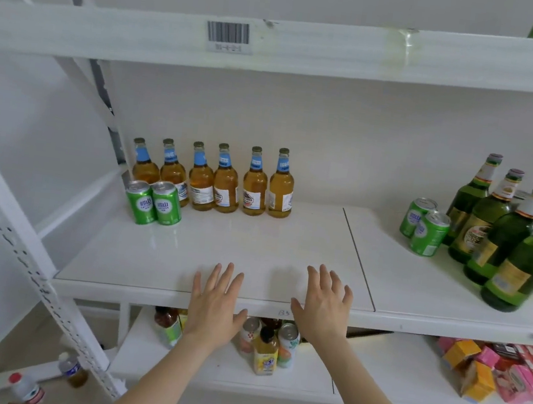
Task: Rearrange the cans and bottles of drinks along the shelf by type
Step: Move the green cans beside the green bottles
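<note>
**Both hands empty over the middle shelf**

White metal shelving fills the view — the middle shelf point(250, 267) has six amber bottles point(212, 178) lined up at the back left, with two green cans point(154, 203) standing just in front of them. Way over on the right sit two more green cans point(423, 226) beside a cluster of green bottles point(502, 237). Left hand point(213, 306) and right hand point(324, 308) hover at the shelf's front edge, fingers spread, palms down, holding nothing. Lower shelf point(388, 378) has mixed drinks and pink and orange cartons point(506, 372).
</note>
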`<state>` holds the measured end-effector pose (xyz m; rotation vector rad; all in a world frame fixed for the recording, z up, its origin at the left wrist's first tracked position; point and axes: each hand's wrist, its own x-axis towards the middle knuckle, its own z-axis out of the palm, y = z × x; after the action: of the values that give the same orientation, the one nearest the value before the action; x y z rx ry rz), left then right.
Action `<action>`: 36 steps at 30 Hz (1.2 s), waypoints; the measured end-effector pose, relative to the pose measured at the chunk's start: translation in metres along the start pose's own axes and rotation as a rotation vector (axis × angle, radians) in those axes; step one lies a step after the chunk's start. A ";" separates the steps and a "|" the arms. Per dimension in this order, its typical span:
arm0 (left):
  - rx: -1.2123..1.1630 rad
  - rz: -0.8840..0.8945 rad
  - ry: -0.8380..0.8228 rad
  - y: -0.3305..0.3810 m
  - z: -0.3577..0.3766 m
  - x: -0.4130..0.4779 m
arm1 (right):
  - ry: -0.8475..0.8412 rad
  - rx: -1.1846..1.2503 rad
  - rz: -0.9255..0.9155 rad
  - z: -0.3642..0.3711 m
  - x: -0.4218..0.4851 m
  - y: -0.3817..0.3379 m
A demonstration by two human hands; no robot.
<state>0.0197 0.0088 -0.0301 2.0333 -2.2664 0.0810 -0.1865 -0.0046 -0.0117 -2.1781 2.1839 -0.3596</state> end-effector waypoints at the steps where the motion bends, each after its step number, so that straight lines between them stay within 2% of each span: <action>1: -0.001 -0.005 0.008 -0.008 -0.002 0.004 | -0.002 -0.002 -0.003 0.002 0.004 -0.007; 16: 0.038 -0.075 0.096 -0.168 -0.021 0.065 | -0.036 -0.023 -0.008 0.029 0.073 -0.141; 24: 0.058 -0.009 0.087 -0.274 -0.031 0.074 | -0.015 -0.025 0.047 0.047 0.086 -0.241; 30: 0.046 0.026 0.079 -0.325 -0.030 0.088 | -0.011 -0.028 0.076 0.054 0.093 -0.291; 36: -0.025 0.015 0.104 -0.346 -0.023 0.112 | -0.003 -0.049 0.074 0.056 0.116 -0.311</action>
<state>0.3520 -0.1371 -0.0040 1.9521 -2.2097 0.1553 0.1273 -0.1244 0.0082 -2.1131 2.2875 -0.3024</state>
